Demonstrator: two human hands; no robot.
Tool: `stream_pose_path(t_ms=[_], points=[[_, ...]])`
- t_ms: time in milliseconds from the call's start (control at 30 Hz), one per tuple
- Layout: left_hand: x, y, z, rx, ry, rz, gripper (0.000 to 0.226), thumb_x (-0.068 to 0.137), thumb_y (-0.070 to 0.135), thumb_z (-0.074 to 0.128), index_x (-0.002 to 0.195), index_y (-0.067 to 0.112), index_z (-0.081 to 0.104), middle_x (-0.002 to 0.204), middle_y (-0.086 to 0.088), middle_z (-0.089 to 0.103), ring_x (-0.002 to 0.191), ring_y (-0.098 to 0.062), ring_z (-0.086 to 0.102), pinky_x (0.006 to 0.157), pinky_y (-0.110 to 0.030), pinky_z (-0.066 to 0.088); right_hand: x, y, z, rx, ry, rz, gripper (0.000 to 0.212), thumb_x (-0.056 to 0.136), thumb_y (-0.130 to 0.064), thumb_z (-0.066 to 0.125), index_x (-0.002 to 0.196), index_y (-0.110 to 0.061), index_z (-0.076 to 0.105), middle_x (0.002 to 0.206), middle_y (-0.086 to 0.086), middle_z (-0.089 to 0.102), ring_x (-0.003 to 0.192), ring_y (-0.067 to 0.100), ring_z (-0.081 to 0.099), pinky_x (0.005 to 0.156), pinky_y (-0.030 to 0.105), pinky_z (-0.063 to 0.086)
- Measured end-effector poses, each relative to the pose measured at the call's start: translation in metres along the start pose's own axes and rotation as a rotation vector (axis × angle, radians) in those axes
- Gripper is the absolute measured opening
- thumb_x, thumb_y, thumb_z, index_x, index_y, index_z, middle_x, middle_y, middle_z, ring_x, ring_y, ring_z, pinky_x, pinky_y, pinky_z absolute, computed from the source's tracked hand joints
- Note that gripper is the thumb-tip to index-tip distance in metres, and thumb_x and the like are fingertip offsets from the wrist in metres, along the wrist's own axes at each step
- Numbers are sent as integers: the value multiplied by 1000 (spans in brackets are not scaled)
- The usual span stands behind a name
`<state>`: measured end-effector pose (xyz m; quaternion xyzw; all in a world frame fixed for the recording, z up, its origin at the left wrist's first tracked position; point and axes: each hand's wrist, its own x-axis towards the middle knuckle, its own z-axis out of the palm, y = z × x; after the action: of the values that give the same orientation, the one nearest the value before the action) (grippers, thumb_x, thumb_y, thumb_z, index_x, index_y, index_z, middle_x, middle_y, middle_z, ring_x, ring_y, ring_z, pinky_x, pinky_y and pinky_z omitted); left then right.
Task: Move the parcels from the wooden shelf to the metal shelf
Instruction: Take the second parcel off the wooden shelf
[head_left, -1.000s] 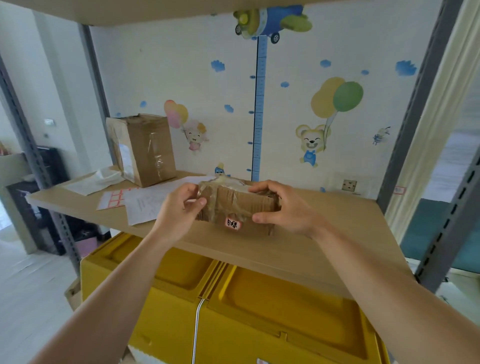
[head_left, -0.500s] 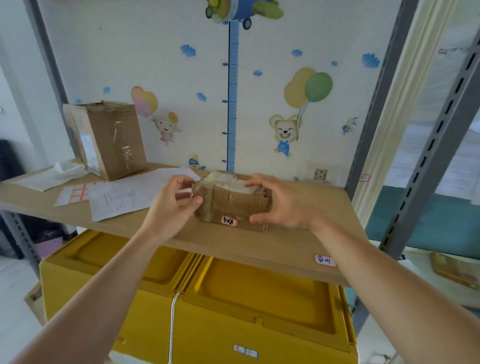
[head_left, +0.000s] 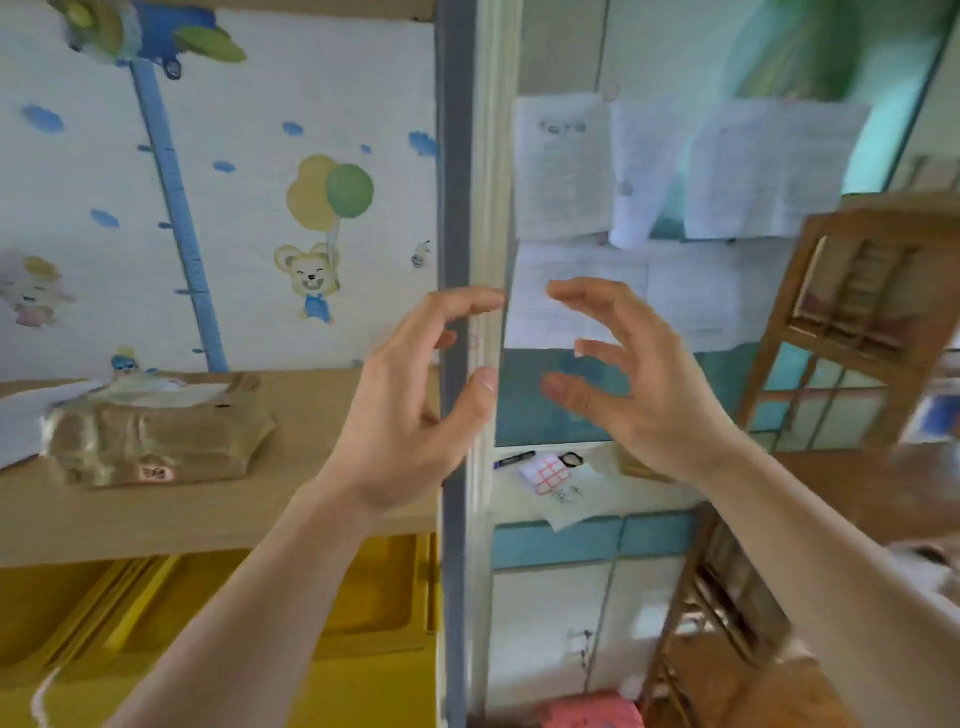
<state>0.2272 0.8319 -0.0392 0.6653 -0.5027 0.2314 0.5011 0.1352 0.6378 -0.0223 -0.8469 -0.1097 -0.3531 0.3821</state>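
A small brown taped parcel (head_left: 156, 431) with a red-and-white sticker lies on the board of the metal-framed shelf (head_left: 218, 519), at the left. My left hand (head_left: 415, 405) and my right hand (head_left: 628, 379) hover in mid-air to the right of it, both empty, fingers spread and curved toward each other. The left hand is in front of the shelf's grey upright post (head_left: 453, 208). A wooden shelf (head_left: 852, 332) stands blurred at the right.
Yellow bins (head_left: 363, 613) sit under the shelf board. Papers (head_left: 566, 166) hang on a glass partition behind my hands. A low ledge holds a pen and a gridded sheet (head_left: 550, 475). A pink object (head_left: 592, 709) lies on the floor below.
Both hands have let go of the small parcel, which stays on the board. The view has swung right, and my hands have moved right and up, away from the parcel.
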Motion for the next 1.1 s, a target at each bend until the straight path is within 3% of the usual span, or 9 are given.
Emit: stream_pose_path(t_ms=[67,200,300,433,567,733,967,1033,1100], points=[[18,31,69,-103,-43,45,47,93,19,55,140,14,53,141,3,62,137,-12,54,108,-45,48,-35,17,-71,-108,114,33,60,83,-29,79,131,-49,49,138,-30,54,139,-2,46,111,41,47],[48,107,223,-305,-107,106,50,95,26,54,144,15,51,143,4,60,138,-11,53,109,-47,47,-119,46,-225,-304,271,106,66,83,-27,78,143,-26,50,142,-16,59,135,3,53,110,42,48],[71,171,334,-455,-148,144,48,96,14,57,144,10,52,142,2,61,136,-13,55,109,-46,46,-179,57,-331,-416,362,149,69,81,-38,76,145,-32,49,139,-30,55,134,0,53,111,40,46],[101,245,457,-596,-229,202,45,99,21,55,144,20,51,143,2,60,137,-13,55,111,-44,46,-238,67,-444,-473,489,244,68,82,-34,77,144,-31,49,127,-46,54,121,-20,52,95,14,47],[127,290,556,-679,-304,192,45,98,30,54,143,32,49,145,8,59,138,-10,54,111,-44,46,-276,93,-528,-568,550,336,67,82,-37,75,144,-41,48,129,-49,52,125,-3,59,103,41,53],[162,300,669,-713,-383,138,47,97,24,54,144,25,51,146,7,59,140,-8,52,114,-44,45,-300,166,-603,-648,611,427,70,81,-44,74,145,-43,45,133,-42,47,131,-8,48,109,35,47],[235,263,836,-753,-391,57,54,92,31,54,145,24,51,148,7,58,141,-7,51,113,-47,47,-277,317,-702,-642,629,528,61,87,-30,76,138,-45,46,120,-47,42,113,-29,38,91,10,37],[267,257,882,-741,-415,4,57,89,39,53,145,25,50,150,5,57,142,-10,50,115,-47,44,-255,365,-737,-635,640,558,60,86,-30,76,139,-39,50,120,-43,46,112,-24,44,92,16,44],[302,257,929,-715,-446,-48,59,91,38,54,147,23,47,153,2,54,144,-14,47,117,-45,41,-229,411,-775,-635,662,583,59,85,-31,76,139,-34,53,126,-26,57,115,-8,51,98,34,52]])
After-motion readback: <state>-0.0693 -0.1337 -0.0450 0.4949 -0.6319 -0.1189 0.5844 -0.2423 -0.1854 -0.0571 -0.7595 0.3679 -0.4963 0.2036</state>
